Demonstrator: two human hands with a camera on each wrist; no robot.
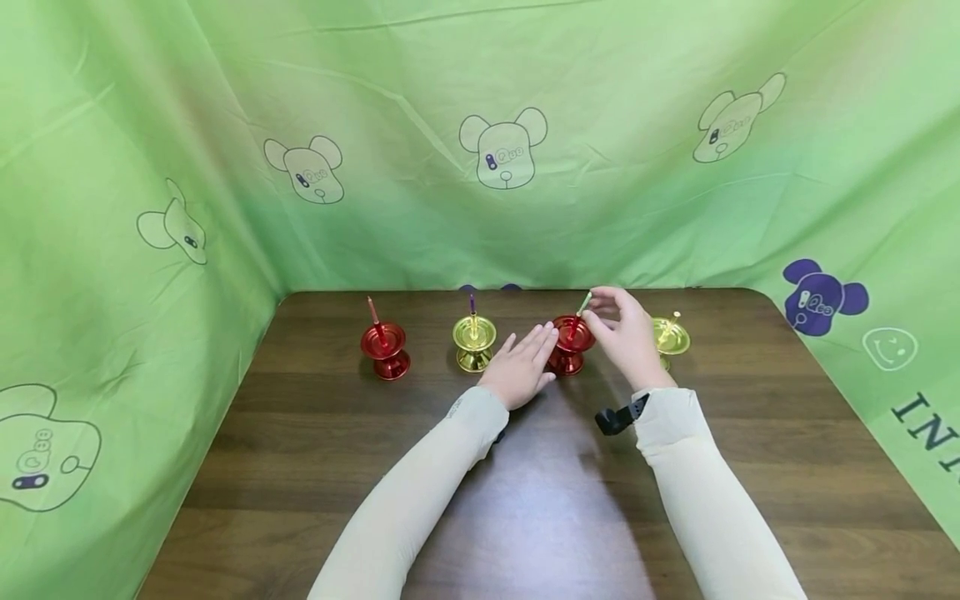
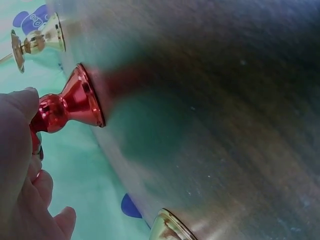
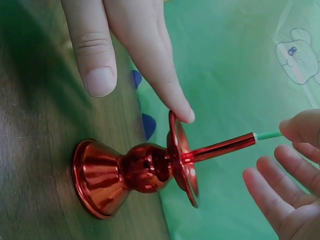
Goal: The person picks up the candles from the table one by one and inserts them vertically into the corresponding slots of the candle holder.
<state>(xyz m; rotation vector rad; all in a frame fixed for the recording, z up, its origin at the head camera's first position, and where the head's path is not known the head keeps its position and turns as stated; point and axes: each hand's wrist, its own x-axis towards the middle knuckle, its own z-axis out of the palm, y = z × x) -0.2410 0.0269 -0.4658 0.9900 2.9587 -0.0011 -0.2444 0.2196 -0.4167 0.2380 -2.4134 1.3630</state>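
A shiny red candle holder stands upright on the table, a saucer-like dish on top and a thin red tube rising from it. My left hand is at its left side with fingers extended, a fingertip touching the dish rim in the right wrist view. Between thumb and fingers of my right hand, a slim green candle is pinched. Its lower end meets the top of the tube; the upper part is hidden by the fingers in the right wrist view.
Left of my hands stand another red holder with a reddish candle and a gold holder with a purple candle. A second gold holder is partly behind my right hand. Green printed cloth hangs behind the table.
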